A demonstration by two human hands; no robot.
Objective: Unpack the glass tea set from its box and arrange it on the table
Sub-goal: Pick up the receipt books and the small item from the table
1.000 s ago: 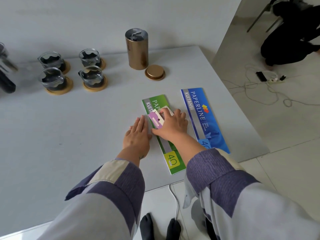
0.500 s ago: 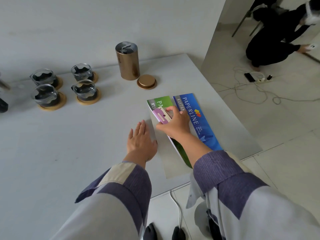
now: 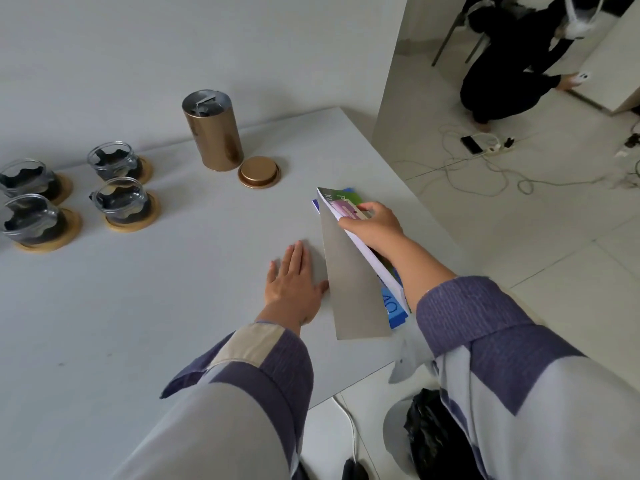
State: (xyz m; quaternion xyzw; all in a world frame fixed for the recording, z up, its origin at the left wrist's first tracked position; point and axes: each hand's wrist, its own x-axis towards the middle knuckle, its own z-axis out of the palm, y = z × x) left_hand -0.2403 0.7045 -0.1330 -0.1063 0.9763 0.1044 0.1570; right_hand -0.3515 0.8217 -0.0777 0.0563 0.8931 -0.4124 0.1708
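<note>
Several glass cups [image 3: 121, 199] with black packing inside stand on round wooden coasters [image 3: 133, 223] at the table's far left. A gold canister [image 3: 213, 131] stands upright behind the middle, its gold lid [image 3: 258, 172] lying beside it. My right hand [image 3: 372, 225] grips the green receipt pad [image 3: 353, 278] together with a small pink card [image 3: 346, 210], tilting the pad up on its edge so its grey back faces me. It leans over the blue receipt pad [image 3: 394, 311]. My left hand [image 3: 294, 282] lies flat on the table just left of the pads.
The grey table [image 3: 138, 323] ends close to the right of the pads. Beyond it is tiled floor with cables and a power strip [image 3: 488, 150]. A person in black [image 3: 512, 60] crouches at the far right. A black bag [image 3: 436, 441] lies below the table edge.
My right hand has lifted the green pad off the table and swung it rightward onto the blue pad. My left hand has stayed flat on the table.
</note>
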